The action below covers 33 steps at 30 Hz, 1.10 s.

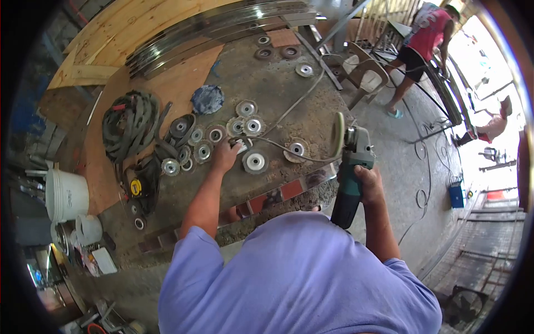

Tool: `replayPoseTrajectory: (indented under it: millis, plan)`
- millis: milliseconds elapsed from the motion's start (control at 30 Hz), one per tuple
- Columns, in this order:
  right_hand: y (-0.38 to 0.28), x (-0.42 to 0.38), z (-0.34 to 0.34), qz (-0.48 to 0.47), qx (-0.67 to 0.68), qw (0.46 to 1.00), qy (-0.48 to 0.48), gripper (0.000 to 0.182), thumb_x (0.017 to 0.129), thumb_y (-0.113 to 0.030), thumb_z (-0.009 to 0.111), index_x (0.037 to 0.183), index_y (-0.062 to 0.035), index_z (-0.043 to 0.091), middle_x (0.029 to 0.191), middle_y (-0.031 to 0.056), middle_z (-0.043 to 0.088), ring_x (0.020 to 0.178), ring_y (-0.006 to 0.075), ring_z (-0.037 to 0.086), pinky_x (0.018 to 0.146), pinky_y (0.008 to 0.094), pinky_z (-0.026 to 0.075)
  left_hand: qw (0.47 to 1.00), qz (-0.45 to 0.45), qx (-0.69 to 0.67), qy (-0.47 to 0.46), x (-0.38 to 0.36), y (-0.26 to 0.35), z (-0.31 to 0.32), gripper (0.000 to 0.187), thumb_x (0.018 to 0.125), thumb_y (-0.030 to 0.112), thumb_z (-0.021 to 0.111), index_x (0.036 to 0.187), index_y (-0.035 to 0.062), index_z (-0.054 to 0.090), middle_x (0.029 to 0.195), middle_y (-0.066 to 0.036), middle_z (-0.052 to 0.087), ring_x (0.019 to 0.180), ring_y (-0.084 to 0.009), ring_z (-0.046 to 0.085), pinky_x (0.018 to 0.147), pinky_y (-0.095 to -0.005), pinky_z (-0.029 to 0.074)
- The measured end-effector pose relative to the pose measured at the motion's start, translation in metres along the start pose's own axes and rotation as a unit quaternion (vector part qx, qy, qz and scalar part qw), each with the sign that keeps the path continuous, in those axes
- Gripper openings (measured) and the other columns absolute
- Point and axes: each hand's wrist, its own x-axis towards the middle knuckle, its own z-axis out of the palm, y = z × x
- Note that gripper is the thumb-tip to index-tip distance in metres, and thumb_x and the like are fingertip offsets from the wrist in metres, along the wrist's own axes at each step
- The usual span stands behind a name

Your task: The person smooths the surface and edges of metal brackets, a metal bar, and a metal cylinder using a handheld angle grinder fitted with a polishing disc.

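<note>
Now your right grip (369, 183) closes around the grinder (346, 192); your left grip (225, 157), nearly closed, pinches something white (242, 146); lettering (69, 199) on the bucket (62, 186) is unreadable.

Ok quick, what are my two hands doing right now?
Left hand: fingers at a small white object; can't tell whether it's gripped.
Right hand: closed around the angle grinder.

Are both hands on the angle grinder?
No, only the right hand grips the angle grinder; the left hand is down among the round grinder discs.
</note>
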Motion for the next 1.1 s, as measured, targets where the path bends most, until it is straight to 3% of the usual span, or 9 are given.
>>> replayPoseTrajectory:
  millis: [233, 333, 400, 467, 500, 667, 867, 967, 1100]
  plan:
    - [0.003, -0.003, 0.005, -0.010, -0.001, 1.000, 0.021, 0.065, 0.076, -0.042, 0.081, 0.118, 0.0023, 0.060, 0.094, 0.0132, 0.068, 0.077, 0.0229, 0.069, 0.068, 0.0361, 0.058, 0.991, -0.036, -0.112, 0.057, -0.003, -0.011, -0.002, 0.042, 0.099, 0.039, 0.060, 0.105, -0.0019, 0.070, 0.109, -0.029, 0.069, 0.106, -0.0451, 0.063, 0.092, -0.0483, 0.048]
    - [-0.003, -0.001, 0.006, -0.008, -0.059, 0.998, 0.033, 0.062, 0.074, -0.035, 0.081, 0.120, 0.0013, 0.060, 0.098, 0.0118, 0.068, 0.078, 0.0226, 0.069, 0.070, 0.0362, 0.059, 0.980, 0.105, 0.158, 0.055, -0.016, -0.004, 0.017, 0.041, 0.095, 0.033, 0.062, 0.118, -0.0010, 0.065, 0.118, -0.031, 0.064, 0.114, -0.0492, 0.057, 0.104, -0.0530, 0.042]
    - [0.000, -0.001, -0.002, 0.003, -0.223, 0.969, 0.106, 0.066, 0.074, -0.033, 0.081, 0.126, 0.0018, 0.059, 0.106, 0.0113, 0.067, 0.100, 0.0224, 0.066, 0.089, 0.0367, 0.053, 0.980, 0.153, 0.097, 0.088, -0.012, -0.006, 0.023, 0.051, 0.088, 0.032, 0.070, 0.119, -0.0062, 0.062, 0.123, -0.032, 0.061, 0.116, -0.0512, 0.056, 0.104, -0.0557, 0.042]
    - [-0.019, -0.012, 0.009, 0.023, -0.227, 0.965, 0.129, 0.089, 0.074, -0.037, 0.084, 0.143, 0.0001, 0.043, 0.121, 0.0135, 0.062, 0.116, 0.0218, 0.057, 0.102, 0.0361, 0.045, 0.986, 0.016, 0.152, -0.071, 0.007, 0.000, 0.013, 0.063, 0.085, 0.033, 0.073, 0.129, -0.0094, 0.058, 0.130, -0.035, 0.059, 0.119, -0.0502, 0.058, 0.102, -0.0536, 0.047]
    - [-0.007, -0.005, 0.001, 0.019, -0.211, 0.972, 0.102, 0.094, 0.074, -0.038, 0.085, 0.147, 0.0001, 0.039, 0.123, 0.0153, 0.062, 0.116, 0.0243, 0.058, 0.102, 0.0365, 0.045, 0.982, 0.101, 0.157, -0.027, 0.017, -0.018, 0.018, 0.064, 0.087, 0.039, 0.071, 0.127, -0.0097, 0.060, 0.127, -0.034, 0.062, 0.116, -0.0493, 0.061, 0.099, -0.0515, 0.050]
    - [-0.032, -0.024, 0.010, 0.027, -0.232, 0.967, 0.104, 0.094, 0.073, -0.038, 0.086, 0.146, 0.0003, 0.040, 0.124, 0.0171, 0.061, 0.116, 0.0266, 0.059, 0.102, 0.0358, 0.045, 0.957, -0.015, 0.283, -0.068, 0.014, 0.037, 0.003, 0.065, 0.092, 0.053, 0.059, 0.119, -0.0055, 0.067, 0.124, -0.031, 0.065, 0.109, -0.0473, 0.066, 0.093, -0.0531, 0.054]
    - [-0.018, -0.024, 0.006, 0.015, -0.221, 0.965, 0.140, 0.100, 0.071, -0.046, 0.086, 0.146, 0.0020, 0.040, 0.122, 0.0204, 0.063, 0.117, 0.0300, 0.061, 0.103, 0.0374, 0.044, 0.955, -0.152, 0.243, -0.080, 0.005, 0.070, -0.001, 0.058, 0.095, 0.048, 0.056, 0.110, -0.0049, 0.071, 0.112, -0.030, 0.069, 0.104, -0.0463, 0.068, 0.090, -0.0530, 0.054]
    - [-0.017, -0.020, 0.009, 0.006, -0.197, 0.970, 0.142, 0.099, 0.073, -0.045, 0.086, 0.146, 0.0022, 0.040, 0.122, 0.0200, 0.063, 0.117, 0.0299, 0.060, 0.104, 0.0374, 0.044, 0.975, -0.135, 0.151, 0.095, -0.003, 0.020, 0.022, 0.051, 0.097, 0.043, 0.053, 0.113, -0.0015, 0.072, 0.108, -0.027, 0.072, 0.103, -0.0438, 0.068, 0.091, -0.0511, 0.053]
    - [-0.003, -0.001, 0.001, -0.004, -0.165, 0.979, 0.116, 0.095, 0.075, -0.040, 0.086, 0.145, 0.0034, 0.039, 0.123, 0.0183, 0.062, 0.114, 0.0273, 0.061, 0.101, 0.0372, 0.046, 0.995, 0.005, 0.098, 0.032, -0.020, 0.024, 0.011, 0.045, 0.095, 0.043, 0.058, 0.114, 0.0051, 0.072, 0.109, -0.020, 0.073, 0.106, -0.0392, 0.068, 0.090, -0.0503, 0.053]
